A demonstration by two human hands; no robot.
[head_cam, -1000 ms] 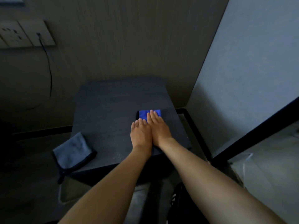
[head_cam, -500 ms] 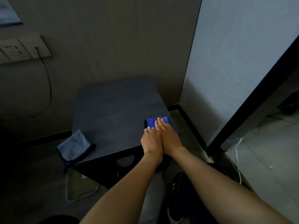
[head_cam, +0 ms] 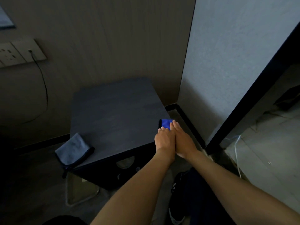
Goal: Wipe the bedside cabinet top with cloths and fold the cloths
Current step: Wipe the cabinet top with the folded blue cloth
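Note:
A folded blue cloth [head_cam: 165, 123] with a black edge lies at the near right corner of the dark bedside cabinet top [head_cam: 116, 117]. My left hand [head_cam: 164, 141] and my right hand [head_cam: 184, 140] lie flat side by side on it, palms down, covering most of it. Only the cloth's far end shows past my fingertips. A folded grey cloth [head_cam: 73, 149] with a dark border sits on the cabinet's near left corner, partly hanging over the edge.
A wall stands behind the cabinet, with a socket panel [head_cam: 19, 52] and a black cable [head_cam: 43, 82] hanging from it at the left. A light wall panel [head_cam: 227, 62] and a black frame [head_cam: 253, 88] stand close on the right. A dark shoe [head_cam: 177, 207] is on the floor below.
Both hands have stayed pressed together on the blue cloth. The view has swung left and back, so the cabinet's front and the floor now show.

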